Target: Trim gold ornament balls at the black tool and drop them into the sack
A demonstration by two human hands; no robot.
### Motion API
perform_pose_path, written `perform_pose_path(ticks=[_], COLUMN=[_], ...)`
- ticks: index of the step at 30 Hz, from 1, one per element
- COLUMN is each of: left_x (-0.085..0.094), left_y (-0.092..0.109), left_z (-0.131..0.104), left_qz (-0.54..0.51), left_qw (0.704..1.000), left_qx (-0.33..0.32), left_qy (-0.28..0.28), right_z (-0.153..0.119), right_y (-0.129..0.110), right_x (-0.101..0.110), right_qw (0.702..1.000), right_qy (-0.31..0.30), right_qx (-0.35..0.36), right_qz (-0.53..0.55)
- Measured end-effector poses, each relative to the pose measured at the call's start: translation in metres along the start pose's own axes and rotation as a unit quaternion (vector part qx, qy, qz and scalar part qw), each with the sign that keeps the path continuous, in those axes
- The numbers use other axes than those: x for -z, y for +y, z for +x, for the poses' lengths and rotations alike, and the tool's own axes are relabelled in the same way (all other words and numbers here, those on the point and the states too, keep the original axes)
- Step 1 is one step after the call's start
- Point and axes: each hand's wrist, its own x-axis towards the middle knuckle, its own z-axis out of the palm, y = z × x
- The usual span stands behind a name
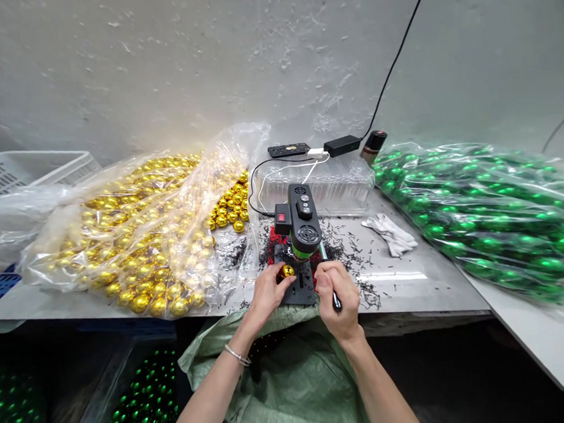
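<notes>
Left hand: a gold ball is pinched between narrowly parted fingers, at the front of the black press.
Right hand: the lever handle is wrapped by curled fingers.
Hidden: the ball's underside is concealed; the bag of green balls is cut off.
Bench: bare room is found between white glove and front edge.

The grey desk bears a black press, clear-bagged gold balls at its nine o'clock, crumpled white cloth at three.
</notes>
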Motion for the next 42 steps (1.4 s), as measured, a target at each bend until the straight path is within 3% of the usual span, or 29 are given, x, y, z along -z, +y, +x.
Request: perform_pose_path(ticks=[5,12,22,31,35,37,42], left_x=[-0.002,-0.014,-0.018,-0.019,-0.018,-0.018,-0.014], left_y=[0.001,-0.01,-0.016,-0.017,-0.016,-0.015,-0.013], left_z=[0.004,0.0,-0.001,-0.001,0.0,0.002,-0.008], left_qz=[0.06,0.041,0.022,0.022,0.024,0.027,0.02], left_qw=[0.995,0.995,0.994,0.993,0.994,0.994,0.994], left_qx=[-0.075,-0.084,-0.105,-0.112,-0.106,-0.104,-0.101], left_qy=[-0.018,0.024,0.026,0.03,0.03,0.029,0.023], right_z=[0.0,-0.004,-0.03,-0.043,-0.041,-0.032,0.009], right_y=[0.0,0.002,0.027,0.039,0.039,0.031,-0.003], right_x=[0.001,-0.001,-0.018,-0.028,-0.028,-0.024,-0.002], right_qw=[1.0,1.0,0.997,0.996,0.992,0.994,0.999], right_qy=[0.0,0.004,0.031,0.053,0.048,0.055,0.035], right_qx=[0.005,-0.002,0.064,0.062,0.111,0.096,-0.033], right_qz=[0.001,0.006,-0.01,-0.028,-0.029,-0.015,0.023])
